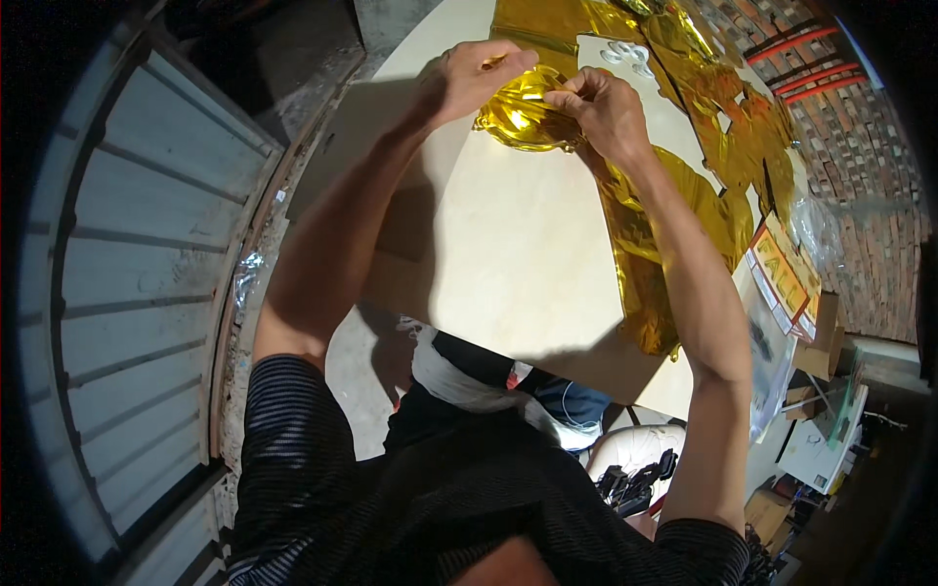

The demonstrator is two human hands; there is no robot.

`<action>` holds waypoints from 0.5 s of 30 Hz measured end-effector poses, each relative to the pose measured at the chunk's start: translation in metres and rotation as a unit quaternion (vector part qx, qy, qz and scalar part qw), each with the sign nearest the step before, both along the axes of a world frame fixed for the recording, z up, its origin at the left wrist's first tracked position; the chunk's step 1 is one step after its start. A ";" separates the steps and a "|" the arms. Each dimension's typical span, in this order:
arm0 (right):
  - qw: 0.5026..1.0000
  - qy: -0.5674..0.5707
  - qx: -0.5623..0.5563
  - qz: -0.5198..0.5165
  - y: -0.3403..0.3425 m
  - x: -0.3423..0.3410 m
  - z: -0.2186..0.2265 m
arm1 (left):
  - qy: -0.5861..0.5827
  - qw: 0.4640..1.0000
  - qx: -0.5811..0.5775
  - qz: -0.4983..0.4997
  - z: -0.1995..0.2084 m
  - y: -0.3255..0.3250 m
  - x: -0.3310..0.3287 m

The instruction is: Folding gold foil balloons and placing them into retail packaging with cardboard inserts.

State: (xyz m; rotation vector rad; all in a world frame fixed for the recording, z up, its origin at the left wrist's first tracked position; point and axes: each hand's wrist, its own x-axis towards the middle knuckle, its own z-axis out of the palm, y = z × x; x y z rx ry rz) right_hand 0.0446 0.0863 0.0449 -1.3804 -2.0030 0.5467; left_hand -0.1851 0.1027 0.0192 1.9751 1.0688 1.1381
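Shiny gold foil [528, 122], crumpled and rounded at its near edge, lies at the far side of a pale board tabletop [518, 234]. My left hand [476, 78] is at its left edge with curled fingers and the thumb along the foil, closed on it. At the right edge of the same piece, my right hand [608, 109] pinches the foil between thumb and fingers. Whether it is a flat balloon or a plain sheet I cannot tell for sure. A long gold foil strip [640, 264] runs under my right forearm to the table's near edge.
More gold foil sheets [728, 137] with cut-out gaps spread over the far right. A small white coil [628, 55] sits among them. Orange and white printed packets [785, 278] lie at the right edge, beside clear plastic [816, 230]. A ribbed metal panel [156, 225] stands at left.
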 end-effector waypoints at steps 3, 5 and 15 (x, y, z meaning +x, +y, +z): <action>1.000 0.001 -0.005 0.000 0.002 -0.002 -0.001 | 0.070 0.997 -0.036 0.020 -0.001 -0.004 -0.001; 1.000 0.003 0.014 0.015 0.000 -0.004 -0.001 | 0.092 0.994 -0.043 0.031 -0.004 -0.004 -0.003; 0.989 -0.099 0.103 0.049 -0.003 -0.003 0.002 | 0.089 0.992 -0.016 0.091 -0.003 -0.007 0.001</action>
